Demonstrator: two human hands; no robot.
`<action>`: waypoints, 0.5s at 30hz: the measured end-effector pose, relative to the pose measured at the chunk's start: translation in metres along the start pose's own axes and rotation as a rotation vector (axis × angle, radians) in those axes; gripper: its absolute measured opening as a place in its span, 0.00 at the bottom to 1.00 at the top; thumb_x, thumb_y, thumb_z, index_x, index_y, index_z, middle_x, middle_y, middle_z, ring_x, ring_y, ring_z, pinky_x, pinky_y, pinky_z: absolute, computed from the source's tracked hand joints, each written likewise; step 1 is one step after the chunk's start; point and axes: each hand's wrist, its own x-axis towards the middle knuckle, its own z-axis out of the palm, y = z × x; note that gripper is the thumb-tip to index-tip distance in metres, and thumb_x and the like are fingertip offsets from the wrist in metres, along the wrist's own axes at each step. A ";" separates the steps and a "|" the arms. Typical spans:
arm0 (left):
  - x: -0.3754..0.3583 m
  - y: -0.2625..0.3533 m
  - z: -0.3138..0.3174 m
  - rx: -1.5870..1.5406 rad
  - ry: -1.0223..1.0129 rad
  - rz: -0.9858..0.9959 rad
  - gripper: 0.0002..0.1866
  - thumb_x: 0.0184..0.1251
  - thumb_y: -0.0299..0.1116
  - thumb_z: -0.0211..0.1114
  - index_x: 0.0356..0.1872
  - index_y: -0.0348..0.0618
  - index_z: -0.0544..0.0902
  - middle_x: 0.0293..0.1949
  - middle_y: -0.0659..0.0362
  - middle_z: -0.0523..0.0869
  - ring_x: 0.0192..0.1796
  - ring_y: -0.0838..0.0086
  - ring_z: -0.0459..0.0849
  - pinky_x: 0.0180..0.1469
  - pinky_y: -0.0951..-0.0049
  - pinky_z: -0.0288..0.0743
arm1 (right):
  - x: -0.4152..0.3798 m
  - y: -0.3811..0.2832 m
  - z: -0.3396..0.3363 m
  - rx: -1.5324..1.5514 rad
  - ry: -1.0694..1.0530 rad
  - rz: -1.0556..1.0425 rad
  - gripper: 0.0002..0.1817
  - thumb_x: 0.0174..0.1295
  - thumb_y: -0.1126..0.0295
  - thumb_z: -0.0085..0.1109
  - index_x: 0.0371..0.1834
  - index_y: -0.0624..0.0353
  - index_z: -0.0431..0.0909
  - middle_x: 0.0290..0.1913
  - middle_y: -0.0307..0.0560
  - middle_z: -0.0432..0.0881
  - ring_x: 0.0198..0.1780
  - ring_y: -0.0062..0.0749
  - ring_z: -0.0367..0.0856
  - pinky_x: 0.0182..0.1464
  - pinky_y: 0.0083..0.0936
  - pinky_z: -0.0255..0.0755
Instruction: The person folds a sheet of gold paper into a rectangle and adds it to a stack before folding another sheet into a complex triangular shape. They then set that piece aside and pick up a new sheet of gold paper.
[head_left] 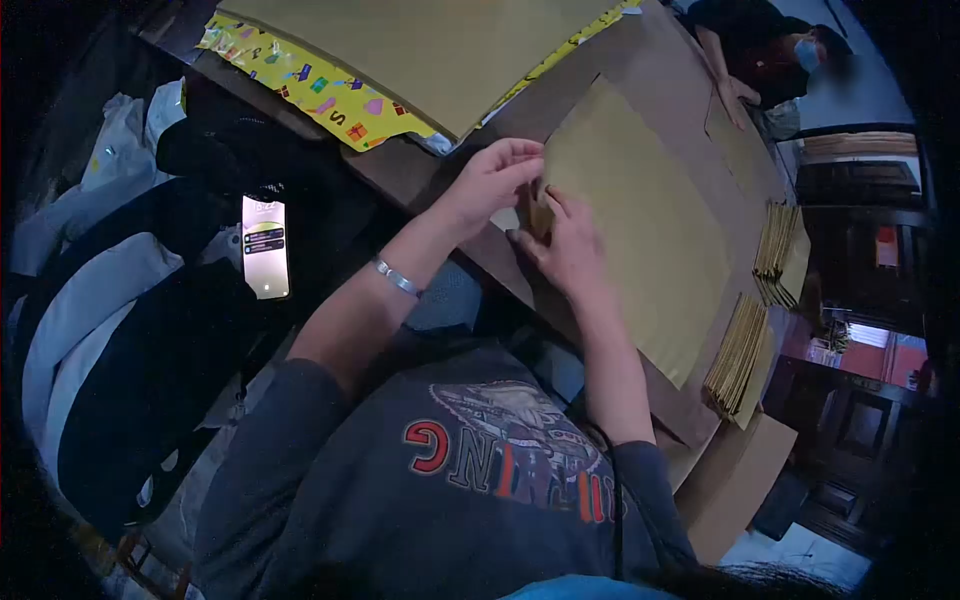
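A large sheet of brown paper lies at a slant on the table. My left hand is at the sheet's near left corner, its fingers bent and pressed together on the paper's edge. Close beside it, my right hand has its thumb and fingers closed on the same edge, where a small part of the paper looks folded or lifted. The fingertips of both hands almost meet. Fine detail between the fingers is too small to make out.
Brown sheets lie on yellow patterned wrapping. Folded brown paper stacks stand at the right, near a cardboard box. A co-worker's hand rests across the table. A lit phone is at the left.
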 end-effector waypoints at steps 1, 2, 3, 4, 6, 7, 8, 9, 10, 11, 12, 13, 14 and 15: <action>-0.001 0.003 -0.003 0.022 0.007 0.010 0.15 0.71 0.37 0.61 0.55 0.46 0.76 0.52 0.64 0.79 0.56 0.79 0.76 0.55 0.69 0.73 | 0.000 -0.002 -0.001 0.005 0.019 -0.007 0.28 0.53 0.60 0.68 0.55 0.63 0.75 0.60 0.53 0.74 0.61 0.49 0.71 0.61 0.39 0.70; -0.005 0.005 -0.005 0.059 0.034 0.025 0.15 0.71 0.37 0.61 0.56 0.47 0.76 0.51 0.65 0.79 0.56 0.80 0.75 0.55 0.73 0.70 | 0.000 0.000 0.001 0.007 0.021 -0.007 0.28 0.53 0.60 0.68 0.55 0.63 0.75 0.60 0.53 0.74 0.61 0.49 0.71 0.61 0.39 0.70; -0.010 0.010 -0.006 0.118 0.064 0.032 0.16 0.71 0.37 0.61 0.56 0.48 0.76 0.51 0.65 0.79 0.56 0.80 0.75 0.55 0.74 0.70 | -0.001 0.003 0.004 -0.012 0.037 -0.015 0.26 0.54 0.63 0.67 0.55 0.63 0.75 0.60 0.53 0.74 0.60 0.49 0.72 0.61 0.39 0.70; -0.015 0.015 -0.007 0.177 0.093 0.039 0.16 0.71 0.37 0.61 0.57 0.48 0.76 0.51 0.66 0.79 0.56 0.81 0.75 0.55 0.76 0.69 | 0.000 0.004 0.006 -0.030 0.052 -0.022 0.24 0.55 0.65 0.65 0.55 0.62 0.75 0.59 0.52 0.74 0.60 0.49 0.72 0.61 0.39 0.70; -0.025 0.017 -0.012 0.171 0.133 0.016 0.15 0.71 0.37 0.61 0.57 0.49 0.76 0.53 0.67 0.78 0.57 0.81 0.74 0.55 0.74 0.69 | 0.000 0.003 0.007 -0.031 0.061 -0.007 0.22 0.56 0.67 0.64 0.54 0.61 0.76 0.59 0.51 0.75 0.59 0.49 0.72 0.59 0.39 0.71; -0.030 0.017 -0.014 0.160 0.121 0.015 0.15 0.72 0.37 0.60 0.57 0.50 0.76 0.53 0.67 0.77 0.58 0.80 0.73 0.55 0.72 0.69 | 0.000 0.003 0.007 -0.033 0.068 0.006 0.21 0.56 0.69 0.62 0.53 0.61 0.76 0.58 0.51 0.75 0.58 0.48 0.73 0.58 0.39 0.72; -0.033 0.017 -0.012 0.120 0.123 0.001 0.15 0.72 0.37 0.59 0.57 0.50 0.76 0.53 0.66 0.77 0.58 0.80 0.72 0.55 0.70 0.70 | 0.000 0.004 0.008 -0.033 0.067 0.010 0.21 0.56 0.69 0.62 0.53 0.61 0.76 0.58 0.51 0.75 0.58 0.48 0.73 0.58 0.39 0.72; -0.034 0.015 -0.009 0.116 0.105 -0.013 0.15 0.72 0.37 0.59 0.57 0.49 0.76 0.53 0.66 0.77 0.59 0.79 0.72 0.55 0.70 0.70 | 0.000 0.006 0.009 -0.018 0.085 -0.007 0.20 0.56 0.69 0.62 0.53 0.60 0.76 0.58 0.50 0.75 0.58 0.48 0.73 0.57 0.40 0.73; -0.033 0.014 -0.006 0.111 0.088 -0.026 0.15 0.72 0.37 0.58 0.57 0.49 0.75 0.53 0.66 0.77 0.59 0.79 0.72 0.56 0.69 0.71 | 0.000 0.007 0.010 -0.004 0.102 -0.026 0.19 0.56 0.70 0.62 0.52 0.60 0.76 0.58 0.49 0.75 0.57 0.48 0.74 0.56 0.40 0.74; -0.031 0.009 -0.005 0.099 0.051 -0.002 0.15 0.73 0.38 0.58 0.57 0.49 0.75 0.52 0.65 0.77 0.58 0.78 0.73 0.55 0.68 0.71 | -0.001 0.008 0.011 -0.005 0.102 -0.024 0.19 0.56 0.70 0.62 0.52 0.60 0.76 0.58 0.49 0.75 0.57 0.48 0.74 0.56 0.40 0.74; -0.027 0.005 -0.006 0.064 0.034 -0.027 0.15 0.73 0.38 0.58 0.57 0.49 0.75 0.52 0.65 0.78 0.58 0.78 0.74 0.55 0.68 0.72 | -0.001 0.008 0.013 -0.001 0.115 -0.027 0.19 0.56 0.70 0.61 0.51 0.60 0.76 0.57 0.49 0.75 0.57 0.48 0.74 0.55 0.40 0.74; -0.024 0.002 -0.005 0.029 0.016 -0.052 0.15 0.73 0.38 0.57 0.57 0.48 0.75 0.52 0.64 0.78 0.57 0.78 0.75 0.54 0.68 0.73 | 0.000 0.009 0.012 0.002 0.128 -0.029 0.18 0.56 0.71 0.61 0.51 0.61 0.76 0.57 0.49 0.76 0.56 0.47 0.74 0.54 0.40 0.75; -0.022 -0.001 -0.003 0.012 0.030 -0.033 0.15 0.74 0.37 0.57 0.57 0.47 0.74 0.53 0.64 0.78 0.57 0.77 0.76 0.54 0.66 0.74 | -0.002 0.010 0.011 -0.015 0.099 -0.030 0.20 0.57 0.67 0.62 0.52 0.62 0.76 0.58 0.51 0.75 0.57 0.48 0.74 0.56 0.40 0.74; -0.020 -0.002 -0.003 -0.029 0.023 -0.028 0.15 0.73 0.37 0.57 0.57 0.47 0.74 0.54 0.64 0.78 0.58 0.76 0.75 0.55 0.66 0.74 | -0.003 0.009 0.007 -0.019 0.101 -0.027 0.20 0.57 0.67 0.62 0.52 0.62 0.76 0.58 0.51 0.75 0.57 0.48 0.74 0.56 0.40 0.74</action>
